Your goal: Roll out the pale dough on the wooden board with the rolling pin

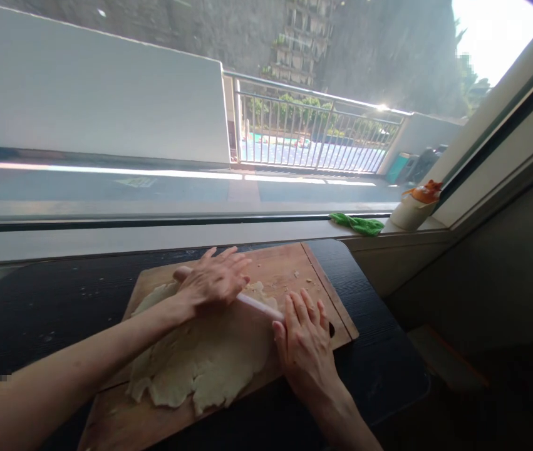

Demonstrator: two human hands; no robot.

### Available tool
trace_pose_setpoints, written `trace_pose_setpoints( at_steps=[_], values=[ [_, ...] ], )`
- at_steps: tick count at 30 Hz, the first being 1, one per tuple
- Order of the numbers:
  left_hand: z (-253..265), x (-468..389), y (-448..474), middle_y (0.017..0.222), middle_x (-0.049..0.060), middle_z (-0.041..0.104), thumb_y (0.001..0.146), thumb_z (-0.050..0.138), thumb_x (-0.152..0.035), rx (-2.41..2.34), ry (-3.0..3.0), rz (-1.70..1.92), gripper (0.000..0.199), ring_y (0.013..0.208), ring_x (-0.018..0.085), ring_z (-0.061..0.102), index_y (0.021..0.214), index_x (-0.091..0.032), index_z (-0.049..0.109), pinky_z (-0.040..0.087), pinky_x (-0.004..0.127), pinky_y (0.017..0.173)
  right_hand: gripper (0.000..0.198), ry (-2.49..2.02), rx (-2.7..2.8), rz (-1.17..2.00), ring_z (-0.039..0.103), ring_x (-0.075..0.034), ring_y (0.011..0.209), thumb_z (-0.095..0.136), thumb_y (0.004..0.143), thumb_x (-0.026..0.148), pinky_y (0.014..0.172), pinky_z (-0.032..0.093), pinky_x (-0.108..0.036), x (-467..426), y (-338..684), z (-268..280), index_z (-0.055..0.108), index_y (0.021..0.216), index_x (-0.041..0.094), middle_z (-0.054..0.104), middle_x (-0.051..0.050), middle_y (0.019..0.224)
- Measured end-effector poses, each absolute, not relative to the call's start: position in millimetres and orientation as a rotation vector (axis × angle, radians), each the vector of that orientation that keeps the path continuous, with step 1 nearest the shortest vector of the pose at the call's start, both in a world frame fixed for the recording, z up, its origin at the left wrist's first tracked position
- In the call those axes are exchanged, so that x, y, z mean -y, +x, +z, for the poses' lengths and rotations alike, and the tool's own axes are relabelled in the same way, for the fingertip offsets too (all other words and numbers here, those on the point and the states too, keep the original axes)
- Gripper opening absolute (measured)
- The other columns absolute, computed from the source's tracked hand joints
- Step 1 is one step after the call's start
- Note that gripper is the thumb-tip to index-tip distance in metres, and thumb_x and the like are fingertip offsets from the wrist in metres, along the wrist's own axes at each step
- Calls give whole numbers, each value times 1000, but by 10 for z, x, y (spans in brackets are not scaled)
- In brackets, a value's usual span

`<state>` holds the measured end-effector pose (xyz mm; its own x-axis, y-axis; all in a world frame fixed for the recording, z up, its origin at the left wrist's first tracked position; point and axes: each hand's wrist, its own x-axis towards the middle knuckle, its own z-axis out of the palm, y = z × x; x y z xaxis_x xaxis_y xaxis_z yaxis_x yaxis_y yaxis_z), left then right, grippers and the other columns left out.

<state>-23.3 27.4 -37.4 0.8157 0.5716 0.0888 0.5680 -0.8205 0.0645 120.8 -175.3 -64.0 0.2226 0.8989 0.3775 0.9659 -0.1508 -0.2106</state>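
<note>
A thin wooden rolling pin point(261, 307) lies slantwise over a wide, flat sheet of pale dough point(214, 360) with ragged edges. My left hand point(217, 277) presses palm down on the pin's far left part, fingers spread and stretched forward. On the pin's right end rests my right hand point(307, 344), flat, with its fingers extended. Under the dough is a wooden cutting board point(275, 257), with small dough scraps toward its far right. My left hand and forearm hide part of the pin and dough.
The board lies on a black table point(383, 357) with rounded corners, dusted with white specks at the left. Behind it runs a windowsill point(106, 241) holding a green cloth point(357, 223) and a pale container point(409, 212) with something orange on top. A railing point(317, 131) stands outside the window.
</note>
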Motion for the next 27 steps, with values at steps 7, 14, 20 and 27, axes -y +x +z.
trace_pose_setpoints(
  at_steps=[7, 14, 20, 27],
  values=[
    [-304, -405, 190, 143, 9, 47, 96, 22, -41, -1014, 2922, 214, 52, 139, 24, 27, 133, -16, 49, 13, 50, 113, 43, -2216, 1658, -198, 36, -30, 133, 35, 97, 35, 109, 24, -51, 1604, 1427, -586, 55, 126, 10, 55, -15, 131],
    [-371, -321, 179, 146, 8, 44, 95, 20, -45, -963, 2892, 40, 55, 137, 25, 31, 139, -20, 42, 17, 51, 111, 49, -2127, 1693, -238, 31, -29, 137, 39, 96, 35, 111, 20, -51, 1718, 1342, -664, 44, 137, 8, 49, -16, 137],
    [-350, -457, 417, 146, 6, 43, 96, 17, -41, -1046, 2864, 164, 54, 140, 22, 26, 138, -20, 44, 15, 45, 113, 39, -2139, 1679, -157, 30, -27, 137, 37, 96, 33, 112, 20, -49, 1714, 1431, -548, 52, 127, 14, 57, -11, 130],
    [-400, -228, 87, 147, 6, 42, 95, 16, -49, -964, 2931, 62, 58, 140, 23, 27, 140, -22, 41, 12, 49, 113, 40, -2044, 1720, -132, 32, -26, 137, 39, 96, 33, 111, 24, -47, 1852, 1339, -626, 51, 129, 14, 56, -12, 132]
  ],
)
